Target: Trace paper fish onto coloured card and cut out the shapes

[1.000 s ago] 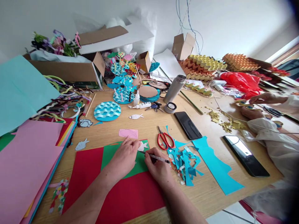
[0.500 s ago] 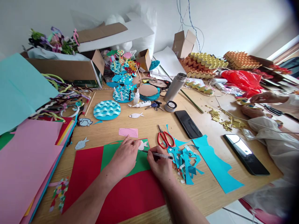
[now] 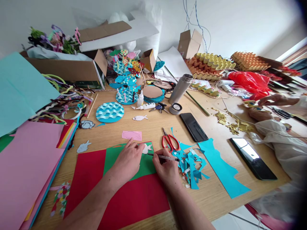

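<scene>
My left hand (image 3: 128, 158) lies on a sheet of green paper (image 3: 144, 171), its fingers stretched out and pressing down beside a small white paper fish (image 3: 145, 149). In my right hand (image 3: 168, 167) is a dark pen (image 3: 169, 157), gripped between thumb and fingers, its tip at the lower edge of that fish. Beneath the green sheet is a larger red sheet (image 3: 134, 201). A pink paper strip (image 3: 131, 135) with a drawn outline lies just beyond my left fingertips. Red-handled scissors (image 3: 169, 142) rest right of the green sheet.
Blue paper scraps (image 3: 193, 166) and a cut blue sheet (image 3: 222, 169) lie to the right, near two phones (image 3: 193, 127). A steel flask (image 3: 181, 88) and glue bottles (image 3: 140, 99) stand behind. Stacked coloured paper (image 3: 31, 169) fills the left. A co-worker's hands (image 3: 268, 107) are at far right.
My right hand and the pen have shifted slightly right along the fish's edge. My left hand stays in place on the paper.
</scene>
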The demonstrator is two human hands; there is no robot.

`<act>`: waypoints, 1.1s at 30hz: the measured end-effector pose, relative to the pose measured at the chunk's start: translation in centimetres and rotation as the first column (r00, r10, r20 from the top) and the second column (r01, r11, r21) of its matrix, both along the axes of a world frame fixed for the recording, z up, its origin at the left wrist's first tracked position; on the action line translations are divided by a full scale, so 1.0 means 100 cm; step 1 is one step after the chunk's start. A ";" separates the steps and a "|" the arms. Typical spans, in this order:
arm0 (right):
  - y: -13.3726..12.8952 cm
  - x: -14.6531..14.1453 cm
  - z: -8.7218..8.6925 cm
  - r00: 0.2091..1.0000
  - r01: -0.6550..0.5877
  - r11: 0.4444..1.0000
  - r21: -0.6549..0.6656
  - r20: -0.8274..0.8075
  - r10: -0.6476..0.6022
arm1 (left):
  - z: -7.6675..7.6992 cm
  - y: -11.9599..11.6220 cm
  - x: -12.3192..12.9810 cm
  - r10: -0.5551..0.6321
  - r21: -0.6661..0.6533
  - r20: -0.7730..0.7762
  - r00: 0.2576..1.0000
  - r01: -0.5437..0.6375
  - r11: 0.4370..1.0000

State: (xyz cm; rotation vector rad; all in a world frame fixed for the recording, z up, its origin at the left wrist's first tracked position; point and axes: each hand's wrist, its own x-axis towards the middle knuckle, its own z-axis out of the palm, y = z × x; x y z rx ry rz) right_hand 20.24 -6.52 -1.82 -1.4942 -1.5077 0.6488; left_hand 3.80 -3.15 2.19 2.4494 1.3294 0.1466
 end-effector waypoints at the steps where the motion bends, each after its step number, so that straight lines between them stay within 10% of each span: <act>1: 0.000 0.000 0.000 1.000 0.002 1.000 0.001 0.002 -0.002 | 0.000 0.000 0.000 0.003 -0.003 0.003 1.000 -0.003 1.000; 13: 0.002 0.003 -0.002 0.993 0.100 0.989 0.106 -0.070 -0.092 | -0.001 -0.002 0.004 -0.015 0.044 -0.057 0.998 0.017 0.999; 33: 0.007 0.002 0.002 0.895 -0.106 0.991 0.078 0.441 0.061 | -0.001 -0.025 0.023 0.065 0.119 -0.075 0.995 -0.056 0.991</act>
